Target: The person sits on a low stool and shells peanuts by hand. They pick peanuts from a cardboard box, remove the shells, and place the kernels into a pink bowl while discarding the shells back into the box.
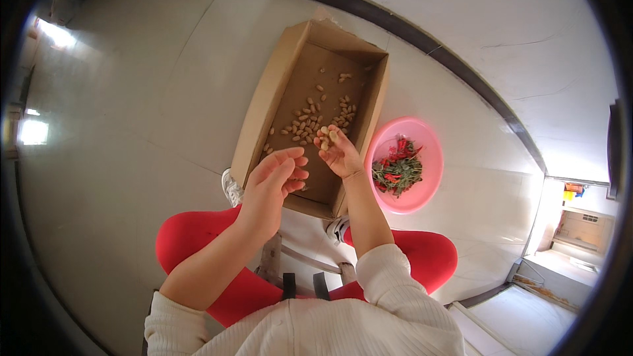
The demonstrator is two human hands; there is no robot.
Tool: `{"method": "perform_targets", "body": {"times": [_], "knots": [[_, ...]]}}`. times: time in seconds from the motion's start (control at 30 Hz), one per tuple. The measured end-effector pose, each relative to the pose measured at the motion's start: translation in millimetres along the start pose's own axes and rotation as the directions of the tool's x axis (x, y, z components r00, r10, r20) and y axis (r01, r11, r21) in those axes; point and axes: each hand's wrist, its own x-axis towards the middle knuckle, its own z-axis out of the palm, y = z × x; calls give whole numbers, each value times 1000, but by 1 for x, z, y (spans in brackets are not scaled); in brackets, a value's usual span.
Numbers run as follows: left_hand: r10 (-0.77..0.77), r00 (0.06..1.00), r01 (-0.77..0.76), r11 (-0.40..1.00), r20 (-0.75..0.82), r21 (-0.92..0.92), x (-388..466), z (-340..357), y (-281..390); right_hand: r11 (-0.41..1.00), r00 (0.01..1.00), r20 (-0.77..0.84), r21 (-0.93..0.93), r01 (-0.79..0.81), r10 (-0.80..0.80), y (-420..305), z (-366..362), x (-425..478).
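An open cardboard box [267, 104] stands on the floor before me, with several peanuts in their shells [305, 123] scattered over its bottom. Over the box's near right part, my right hand [339, 153] is closed around a few unshelled peanuts [325, 137], palm turned up. My left hand [277, 173] is just to the left, above the near end of the box, its fingers bent and apart; I see nothing held in it. The two hands do not touch.
Right of the box sits a pink plastic basin [432, 165] holding red chili peppers [403, 148] with green leaves and stems [400, 173]. My shoes and red-clad knees flank the box's near end. A white wall [494, 24] with dark skirting curves behind; a doorway opens at lower right.
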Motion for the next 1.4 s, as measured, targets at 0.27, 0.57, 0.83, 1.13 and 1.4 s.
{"method": "perform_targets", "body": {"times": [0.27,0.57,0.83,1.13,1.4], "knots": [[308,943,-333,877,127,346,17,26,7,982,989,145,-188,29,-1,-68,114,-72],[425,717,-696,476,552,538,2,60,4,858,993,79,-501,118,-90,-85,152,-147],[696,624,-764,447,355,465,6,76,-11,867,966,45,-431,249,-255,-76,158,-141],[669,623,-769,427,405,476,12,78,-16,650,954,-18,-736,190,-300,-83,150,-141],[503,657,-626,-52,562,778,13,75,-14,225,911,253,-915,335,-326,-70,137,-136]]}}
